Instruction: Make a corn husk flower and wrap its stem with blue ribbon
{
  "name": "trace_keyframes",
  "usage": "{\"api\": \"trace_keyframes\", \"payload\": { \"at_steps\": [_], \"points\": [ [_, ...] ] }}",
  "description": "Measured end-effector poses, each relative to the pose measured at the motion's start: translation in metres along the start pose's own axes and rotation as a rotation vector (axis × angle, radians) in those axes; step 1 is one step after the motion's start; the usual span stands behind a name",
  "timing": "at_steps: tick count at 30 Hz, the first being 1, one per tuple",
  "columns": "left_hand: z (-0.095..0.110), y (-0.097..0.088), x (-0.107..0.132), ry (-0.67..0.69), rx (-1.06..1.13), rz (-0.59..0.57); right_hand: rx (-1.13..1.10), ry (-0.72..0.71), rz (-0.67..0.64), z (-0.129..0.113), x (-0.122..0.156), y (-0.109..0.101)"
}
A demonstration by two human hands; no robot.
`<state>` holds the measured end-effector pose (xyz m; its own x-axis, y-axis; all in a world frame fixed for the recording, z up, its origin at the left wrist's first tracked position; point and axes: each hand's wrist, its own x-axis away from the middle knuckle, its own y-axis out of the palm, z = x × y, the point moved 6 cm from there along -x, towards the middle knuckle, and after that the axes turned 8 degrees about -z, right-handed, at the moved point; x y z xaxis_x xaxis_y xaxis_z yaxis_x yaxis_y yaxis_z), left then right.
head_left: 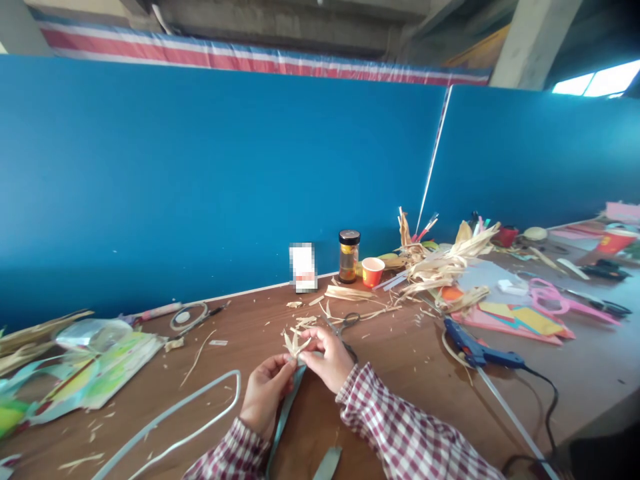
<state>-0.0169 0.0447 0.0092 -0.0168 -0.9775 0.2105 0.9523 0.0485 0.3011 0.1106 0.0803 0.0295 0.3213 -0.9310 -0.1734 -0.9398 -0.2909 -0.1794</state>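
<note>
Straw-coloured dried husk (294, 344), splayed into pointed strips, is held above the brown table (415, 363); I see the left hand (269, 388) and right hand (325, 359) pinching it with their fingertips. Scissors (341, 328) lie just beyond the right hand, with a blue glue gun (473, 348) farther right.

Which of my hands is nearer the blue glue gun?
Right. Your right hand is left of the blue glue gun, apart from it; your left hand is farther left.
</note>
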Motion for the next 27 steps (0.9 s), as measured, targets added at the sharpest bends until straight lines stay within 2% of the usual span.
{"api": "trace_keyframes", "payload": {
  "at_steps": [10,16,21,27],
  "points": [
    [-0.005,-0.005,-0.003,0.026,-0.024,0.051,-0.012,0.013,0.033,-0.004,0.003,0.001],
    [-0.01,-0.007,-0.006,-0.049,0.039,0.007,-0.017,-0.009,0.032,-0.008,0.004,0.001],
    [-0.008,-0.007,-0.005,-0.054,0.068,-0.009,-0.041,-0.02,0.022,-0.012,0.003,0.0],
    [-0.008,-0.006,-0.006,-0.043,0.039,-0.032,-0.064,0.013,-0.005,0.001,0.001,0.003]
  ]
}}
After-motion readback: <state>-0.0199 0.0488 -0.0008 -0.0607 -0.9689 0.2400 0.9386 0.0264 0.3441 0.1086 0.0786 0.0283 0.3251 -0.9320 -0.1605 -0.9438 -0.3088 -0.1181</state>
